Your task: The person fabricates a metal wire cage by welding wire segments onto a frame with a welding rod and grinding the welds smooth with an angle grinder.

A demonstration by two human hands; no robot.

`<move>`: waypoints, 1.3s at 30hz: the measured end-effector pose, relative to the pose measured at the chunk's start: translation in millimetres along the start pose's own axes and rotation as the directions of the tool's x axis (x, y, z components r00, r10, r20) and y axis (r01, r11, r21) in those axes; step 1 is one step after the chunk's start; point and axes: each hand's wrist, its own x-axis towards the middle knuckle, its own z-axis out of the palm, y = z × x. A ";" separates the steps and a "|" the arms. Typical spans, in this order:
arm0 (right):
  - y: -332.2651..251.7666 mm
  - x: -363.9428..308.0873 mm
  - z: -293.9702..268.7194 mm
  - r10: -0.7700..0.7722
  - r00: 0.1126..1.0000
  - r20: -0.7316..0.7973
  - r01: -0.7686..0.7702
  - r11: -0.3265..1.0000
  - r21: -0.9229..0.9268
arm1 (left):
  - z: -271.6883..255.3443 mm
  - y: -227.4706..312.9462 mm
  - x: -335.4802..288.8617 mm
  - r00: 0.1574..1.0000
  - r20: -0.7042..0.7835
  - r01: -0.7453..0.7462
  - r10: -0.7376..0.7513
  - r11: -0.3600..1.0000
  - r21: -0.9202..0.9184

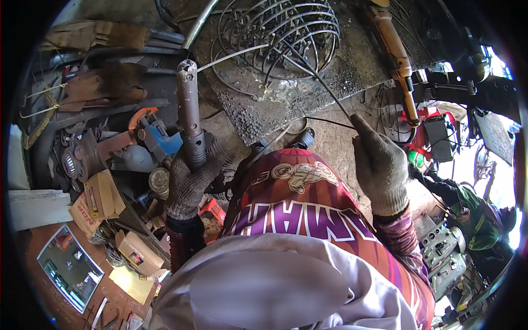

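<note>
My left hand point(190, 184), in a grey knit glove, is closed round the lower end of a brown tubular welding electrode holder point(188, 104). A pale welding electrode point(234, 57) sticks out sideways from its top, its tip close to a rounded cage of bent metal rods point(301, 27). My right hand point(382, 170), gloved too, is closed on a thin metal rod point(333, 94). The rod's far end reaches in among the cage's bars; whether it touches them I cannot tell. The cage lies on a dark, grit-covered metal plate point(231, 99).
An orange-bodied power tool point(391, 47) lies along the plate's right side. A blue-and-orange tool point(162, 142), cardboard boxes point(140, 253) and a framed mirror point(71, 269) are at the left. At the far right is another person in green point(481, 220), near a grey machine point(443, 247).
</note>
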 end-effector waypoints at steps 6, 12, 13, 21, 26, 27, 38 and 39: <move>26.8 -0.2 19.2 -0.079 0.994 -0.075 0.080 0.997 0.010 | -3.6 -4.8 4.0 1.000 0.003 -0.009 0.009 0.997 0.073; 33.8 4.6 18.9 -0.075 0.994 -0.075 0.077 0.997 0.020 | -4.6 -5.4 5.7 0.997 0.060 -0.053 0.046 0.993 0.107; 34.8 4.7 19.8 -0.076 0.994 -0.075 0.079 0.997 0.024 | -4.4 -7.5 6.5 0.996 0.061 -0.074 0.068 0.992 0.102; 38.3 5.5 21.7 -0.070 0.995 -0.066 0.072 0.997 0.035 | 0.2 2.9 4.8 0.998 0.056 0.012 -0.014 1.000 0.026; 41.0 4.1 26.0 -0.081 0.991 -0.107 0.088 0.994 0.066 | -1.2 0.4 4.7 0.998 0.066 -0.011 0.005 0.996 0.085; 41.8 3.9 27.1 -0.087 0.989 -0.117 0.096 0.993 0.073 | -1.1 1.1 4.1 0.998 0.066 -0.011 0.004 0.995 0.102; 37.6 4.3 24.4 -0.056 0.994 -0.097 0.065 0.994 0.093 | -3.0 -8.3 6.7 0.995 0.086 -0.065 0.058 0.995 0.078; 37.1 4.1 24.5 -0.048 0.994 -0.097 0.058 0.992 0.109 | -3.3 -10.8 7.9 0.994 0.086 -0.076 0.068 0.994 0.084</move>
